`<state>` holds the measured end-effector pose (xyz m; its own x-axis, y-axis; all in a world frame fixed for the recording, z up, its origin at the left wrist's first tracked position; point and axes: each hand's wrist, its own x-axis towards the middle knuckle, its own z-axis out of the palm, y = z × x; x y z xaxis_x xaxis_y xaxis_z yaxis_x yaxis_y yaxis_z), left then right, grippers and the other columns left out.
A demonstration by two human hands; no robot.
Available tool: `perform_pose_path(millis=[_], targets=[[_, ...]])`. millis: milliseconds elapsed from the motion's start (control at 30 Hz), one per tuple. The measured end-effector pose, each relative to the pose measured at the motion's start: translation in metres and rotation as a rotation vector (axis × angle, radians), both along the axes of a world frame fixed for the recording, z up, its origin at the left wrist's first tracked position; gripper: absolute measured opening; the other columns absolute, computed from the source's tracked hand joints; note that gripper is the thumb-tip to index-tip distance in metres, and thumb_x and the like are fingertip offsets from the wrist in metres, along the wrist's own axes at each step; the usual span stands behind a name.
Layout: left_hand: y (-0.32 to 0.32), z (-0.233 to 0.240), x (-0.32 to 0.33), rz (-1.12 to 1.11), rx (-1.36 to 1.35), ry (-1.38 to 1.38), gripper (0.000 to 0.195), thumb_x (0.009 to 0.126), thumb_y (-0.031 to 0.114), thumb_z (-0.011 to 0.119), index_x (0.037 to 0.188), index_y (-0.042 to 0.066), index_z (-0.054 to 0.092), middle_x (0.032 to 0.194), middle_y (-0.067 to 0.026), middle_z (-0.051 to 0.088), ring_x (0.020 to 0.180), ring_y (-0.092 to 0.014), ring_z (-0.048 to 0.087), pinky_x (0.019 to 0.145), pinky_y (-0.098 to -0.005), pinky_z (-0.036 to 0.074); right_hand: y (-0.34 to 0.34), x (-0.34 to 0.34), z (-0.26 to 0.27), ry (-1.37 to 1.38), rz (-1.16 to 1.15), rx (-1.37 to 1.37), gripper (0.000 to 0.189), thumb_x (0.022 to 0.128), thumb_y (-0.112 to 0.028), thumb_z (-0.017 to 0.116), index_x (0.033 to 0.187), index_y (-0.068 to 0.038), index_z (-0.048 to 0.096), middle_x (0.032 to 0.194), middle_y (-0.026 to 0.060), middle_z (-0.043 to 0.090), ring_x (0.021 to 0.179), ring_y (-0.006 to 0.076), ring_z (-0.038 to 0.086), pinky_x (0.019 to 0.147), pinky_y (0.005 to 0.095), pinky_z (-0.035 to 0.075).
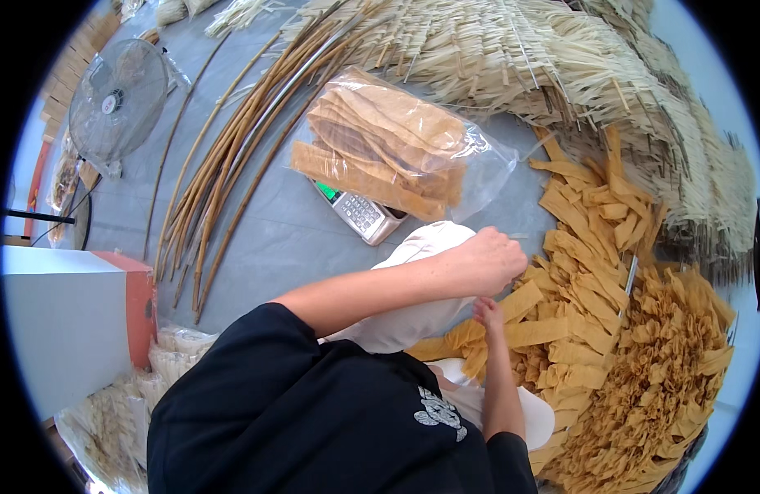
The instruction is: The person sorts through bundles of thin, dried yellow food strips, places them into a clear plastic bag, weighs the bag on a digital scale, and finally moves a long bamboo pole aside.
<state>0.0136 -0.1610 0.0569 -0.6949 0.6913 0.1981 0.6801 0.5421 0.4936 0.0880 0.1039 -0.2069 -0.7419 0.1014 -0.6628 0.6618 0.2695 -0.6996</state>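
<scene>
My left hand (494,262) is curled into a fist above my knee, beside a heap of yellow-brown strips (581,296). Its palm is turned away, so what it may hold is hidden. Below it, my right hand (490,313) is slightly blurred, with bent fingers close to loose strips; whether it grips one is unclear. Beyond my knee, a clear plastic bag (491,160) holds folded tan sheets (386,123) with a fibrous look. The bag rests on a digital scale (361,215) with a keypad and a lit green display.
Long thin poles (244,148) lie bundled on the grey floor (275,259). Pale strips (509,49) spread over rods along the far right. A fan (117,102) stands at far left, near a white and red block (71,315). Plastic-wrapped pale bundles (114,426) sit at lower left.
</scene>
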Motion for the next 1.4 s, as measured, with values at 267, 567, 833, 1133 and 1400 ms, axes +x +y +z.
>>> perform_pose_path(millis=[267, 567, 833, 1133, 1400], targets=[[0.003, -0.002, 0.007, 0.101, 0.133, 0.051, 0.016, 0.071, 0.015, 0.057, 0.07, 0.0, 0.055, 0.059, -0.0168, 0.057, 0.06, -0.035, 0.059, 0.052, -0.0424, 0.045, 0.004, 0.031, 0.003, -0.067, 0.062, 0.036, 0.034, 0.086, -0.016, 0.048, 0.118, -0.004, 0.047, 0.098, 0.0079, 0.059, 0.08, 0.0161, 0.06, 0.065, 0.0272, 0.048], [0.0, 0.019, 0.005, 0.144, -0.11, -0.194, 0.018, 0.072, 0.015, 0.057, 0.08, -0.001, 0.059, 0.07, -0.0189, 0.061, 0.067, -0.035, 0.06, 0.06, -0.0424, 0.047, 0.003, 0.052, -0.003, -0.176, 0.06, 0.025, 0.035, 0.084, -0.021, 0.054, 0.115, -0.005, 0.05, 0.084, 0.005, 0.06, 0.063, 0.0128, 0.056, 0.056, 0.0248, 0.046], [-0.043, 0.007, 0.029, 0.3, 0.154, 0.169, 0.027, 0.072, 0.017, 0.064, 0.094, 0.002, 0.059, 0.092, -0.0114, 0.06, 0.093, -0.029, 0.054, 0.08, -0.0369, 0.042, -0.008, 0.042, -0.062, -0.067, 0.088, 0.084, 0.034, 0.081, -0.014, 0.05, 0.114, -0.003, 0.052, 0.082, 0.0067, 0.059, 0.068, 0.0134, 0.057, 0.055, 0.0251, 0.046], [-0.025, 0.025, 0.012, 0.313, -0.04, -0.033, 0.025, 0.071, 0.013, 0.064, 0.094, 0.003, 0.06, 0.092, -0.012, 0.06, 0.091, -0.029, 0.055, 0.08, -0.0359, 0.043, -0.059, 0.076, -0.136, 0.077, 0.145, 0.357, 0.031, 0.076, -0.01, 0.049, 0.106, -0.006, 0.06, 0.068, 0.0106, 0.058, 0.062, 0.019, 0.056, 0.054, 0.0318, 0.044], [-0.02, 0.019, -0.001, 0.32, -0.147, -0.083, 0.025, 0.073, 0.01, 0.063, 0.097, 0.002, 0.06, 0.094, -0.0141, 0.06, 0.089, -0.031, 0.057, 0.08, -0.0354, 0.043, -0.068, 0.058, -0.097, -0.058, 0.08, 0.039, 0.035, 0.074, -0.011, 0.052, 0.108, -0.007, 0.058, 0.095, 0.0195, 0.061, 0.088, 0.0331, 0.058, 0.078, 0.0375, 0.046]])
